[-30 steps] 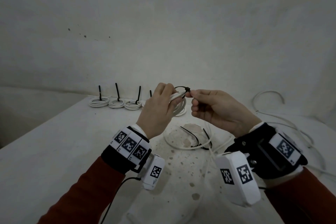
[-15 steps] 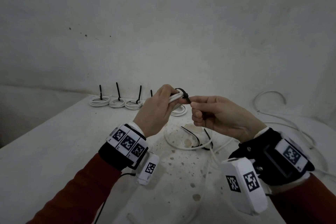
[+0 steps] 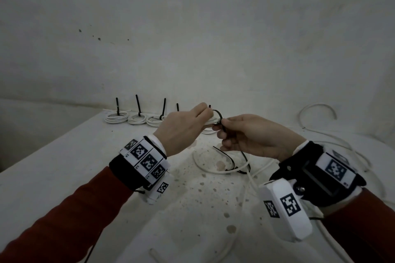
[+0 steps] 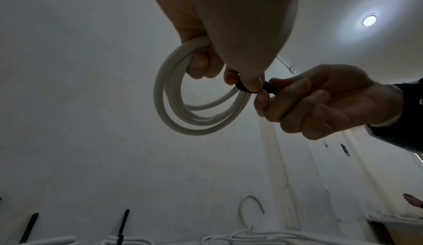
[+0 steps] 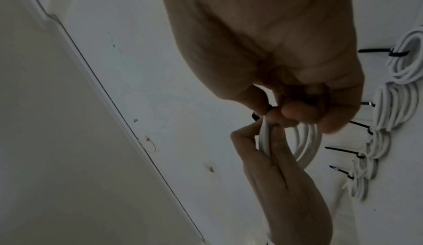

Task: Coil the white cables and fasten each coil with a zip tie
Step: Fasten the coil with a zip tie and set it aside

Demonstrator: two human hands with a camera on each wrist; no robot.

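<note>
Above the white table (image 3: 64,177), my left hand (image 3: 183,128) grips a white cable coil (image 4: 181,107) of several loops, held upright. A black zip tie (image 3: 219,114) loops round the coil's strands beside my left fingertips. My right hand (image 3: 245,134) pinches the tie's tail between thumb and forefinger, the other fingers curled. In the left wrist view the right hand (image 4: 320,100) meets the tie (image 4: 267,86) just right of the coil. In the right wrist view the coil (image 5: 304,144) shows behind both hands; the tie (image 5: 256,116) is mostly hidden.
Several finished coils (image 3: 136,118) with upright black tie tails line the table's far edge. Loose white cable (image 3: 213,168) and spare black zip ties (image 3: 226,156) lie under my hands. More loose cable (image 3: 316,109) trails at the right. The wall stands close behind.
The right hand has drawn the tie's tail down and toward me, and the loop round the coil has shrunk. Both hands drifted slightly.
</note>
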